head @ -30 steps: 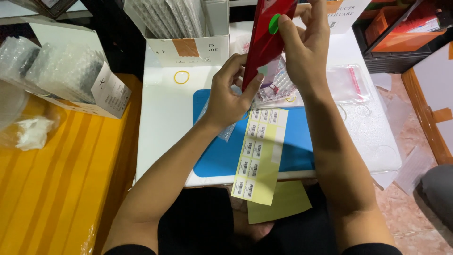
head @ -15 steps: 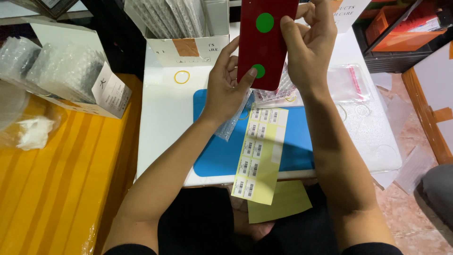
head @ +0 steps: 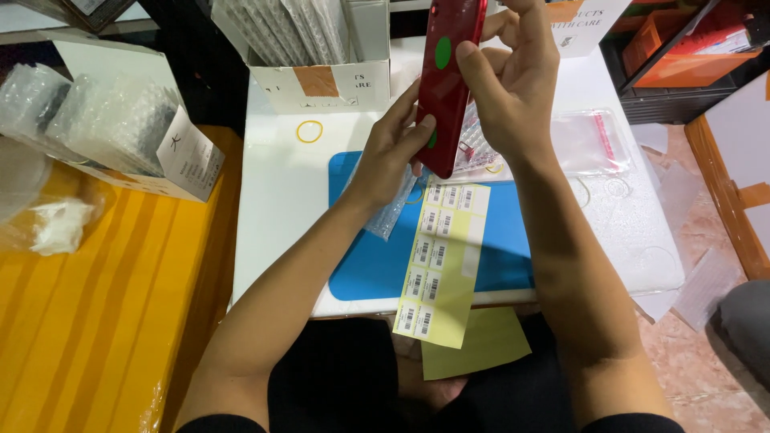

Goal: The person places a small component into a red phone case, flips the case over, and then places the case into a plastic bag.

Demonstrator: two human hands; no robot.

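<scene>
Red phone back panel (head: 449, 84) w/ green sticker (head: 443, 52) held upright: left hand (head: 393, 152) pinches lower edge, right hand (head: 513, 88) grips side. Barcode label sheet (head: 441, 261) on worktop (head: 281, 176), most labels unused.

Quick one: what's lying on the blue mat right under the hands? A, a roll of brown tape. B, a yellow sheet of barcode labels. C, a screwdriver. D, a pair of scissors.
B: a yellow sheet of barcode labels lies across the blue mat, below the red panel that the left hand and right hand hold up; no scissors, tape roll or screwdriver show there.
</scene>
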